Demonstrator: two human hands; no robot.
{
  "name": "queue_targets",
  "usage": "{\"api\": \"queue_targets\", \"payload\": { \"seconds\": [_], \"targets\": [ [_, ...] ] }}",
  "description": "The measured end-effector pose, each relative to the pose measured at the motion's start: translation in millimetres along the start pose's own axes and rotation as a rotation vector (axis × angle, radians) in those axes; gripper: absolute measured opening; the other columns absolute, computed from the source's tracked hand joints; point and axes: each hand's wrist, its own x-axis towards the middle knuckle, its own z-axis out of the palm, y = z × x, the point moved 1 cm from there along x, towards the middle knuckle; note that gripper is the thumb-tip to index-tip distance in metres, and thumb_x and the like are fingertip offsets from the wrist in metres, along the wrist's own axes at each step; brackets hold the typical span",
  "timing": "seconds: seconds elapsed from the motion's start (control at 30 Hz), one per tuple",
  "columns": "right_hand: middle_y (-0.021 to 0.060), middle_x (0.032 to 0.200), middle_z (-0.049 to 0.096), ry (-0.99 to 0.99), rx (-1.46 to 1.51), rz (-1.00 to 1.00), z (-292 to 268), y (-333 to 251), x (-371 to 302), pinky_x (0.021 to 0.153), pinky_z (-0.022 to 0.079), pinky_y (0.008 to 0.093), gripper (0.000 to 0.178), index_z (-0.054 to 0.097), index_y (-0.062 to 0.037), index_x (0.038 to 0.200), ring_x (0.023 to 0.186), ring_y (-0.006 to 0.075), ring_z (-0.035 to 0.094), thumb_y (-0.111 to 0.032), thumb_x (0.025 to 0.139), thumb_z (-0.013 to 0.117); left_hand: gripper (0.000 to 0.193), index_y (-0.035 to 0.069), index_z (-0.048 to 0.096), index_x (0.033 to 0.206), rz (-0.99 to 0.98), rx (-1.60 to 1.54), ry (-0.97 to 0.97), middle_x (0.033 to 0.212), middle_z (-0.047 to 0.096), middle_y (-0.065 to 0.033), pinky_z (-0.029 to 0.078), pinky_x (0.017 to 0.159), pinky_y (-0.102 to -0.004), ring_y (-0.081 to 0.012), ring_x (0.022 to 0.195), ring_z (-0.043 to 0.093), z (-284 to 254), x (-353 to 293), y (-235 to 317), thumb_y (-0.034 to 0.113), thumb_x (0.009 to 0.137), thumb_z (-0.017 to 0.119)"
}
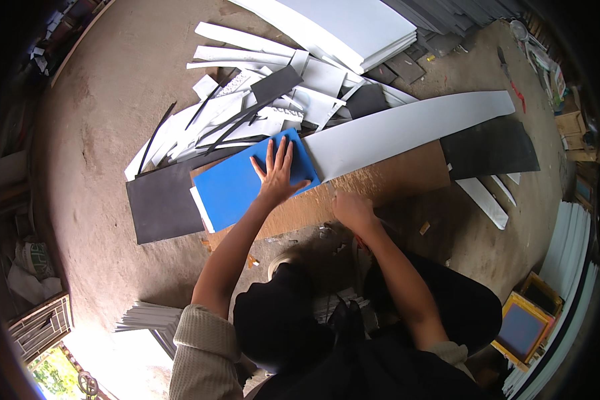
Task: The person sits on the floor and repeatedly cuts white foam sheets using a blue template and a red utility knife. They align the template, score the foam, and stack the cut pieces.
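My left hand lies flat with spread fingers on a blue rectangular panel, pressing it down. Under the panel is a long pale grey-white sheet that runs off to the right and narrows to a rounded end. Both rest on a worn brown board. My right hand is closed in a fist at the panel's right corner, over the board. A thin blade-like tool pokes out of that fist by the sheet's edge; its handle is hidden in my fingers.
Beyond the board lies a heap of white and dark offcuts. Dark sheets lie at the board's left and right. A stack of large white sheets stands farther back. A red-handled knife is on the floor, far right.
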Motion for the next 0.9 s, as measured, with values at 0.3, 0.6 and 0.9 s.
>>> {"api": "queue_targets", "payload": {
  "seconds": [0.3, 0.6, 0.9],
  "targets": [
    [0.0199, 0.064, 0.059, 0.358, 0.22, -0.038, -3, 11, 82, 0.06, 0.047, 0.0474, 0.022, 0.05, -0.007, 0.09, 0.065, 0.0374, 0.06, -0.027, 0.088, 0.041, 0.102, 0.006, 0.016, 0.138, 0.117, 0.22, -0.003, 0.144, 0.009, -0.015, 0.007, 0.095, -0.0677, -0.0333, 0.133, 0.004, -10, -17, 15, 0.059, 0.064, 0.061],
    [0.0182, 0.061, 0.059, 0.371, 0.142, -0.094, 7, 20, 93, 0.057, 0.047, 0.0464, 0.022, 0.051, -0.0075, 0.092, 0.062, 0.0364, 0.06, -0.028, 0.087, 0.043, 0.102, 0.01, 0.019, 0.138, 0.228, 0.297, -0.079, 0.144, 0.011, -0.0107, 0.006, 0.098, -0.0651, -0.029, 0.134, 0.007, -25, -18, -6, 0.056, 0.058, 0.066],
    [0.0165, 0.067, 0.06, 0.444, 0.341, -0.133, -34, -2, 99, 0.057, 0.047, 0.044, 0.035, 0.048, -0.003, 0.087, 0.065, 0.0355, 0.06, -0.037, 0.083, 0.052, 0.063, 0.005, 0.034, 0.123, -0.75, -0.391, 0.604, 0.121, 0.034, -0.0163, 0.022, 0.1, -0.0462, -0.0299, 0.112, 0.036, -15, -88, -5, 0.032, 0.076, 0.065]
  ]
}}
